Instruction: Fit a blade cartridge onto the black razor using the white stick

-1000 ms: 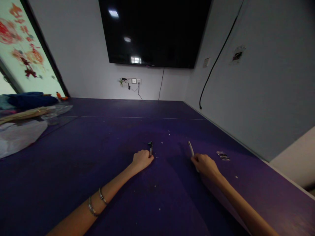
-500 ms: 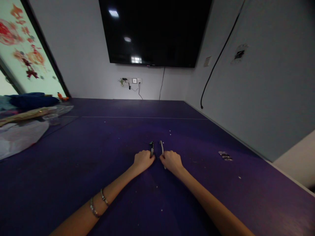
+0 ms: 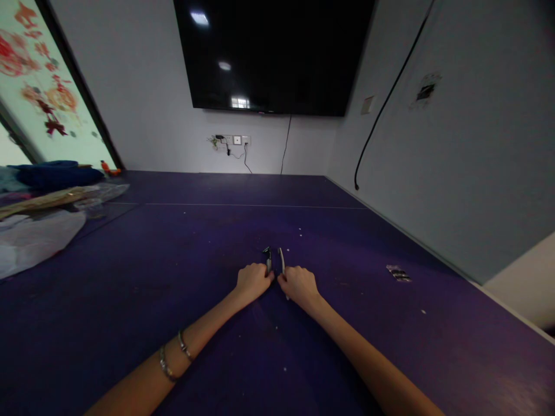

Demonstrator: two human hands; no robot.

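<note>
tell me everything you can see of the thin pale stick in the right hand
The thin pale stick looks smooth and stiff, perhaps plastic. The right hand grips it, hiding its middle; the far part points away from the person, leaning slightly left, and a short end shows on the near side. Its tip is too small to make out.

Prob. home rm, wall-mtd TV [image 3: 277, 58], decorated glass [image 3: 32, 78]

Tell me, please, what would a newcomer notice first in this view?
The large black television on the far wall stands out first. Then, just below the picture's centre, against the purple surface, the left hand grips a slim dark-topped object and the right hand a pale stick.
</note>
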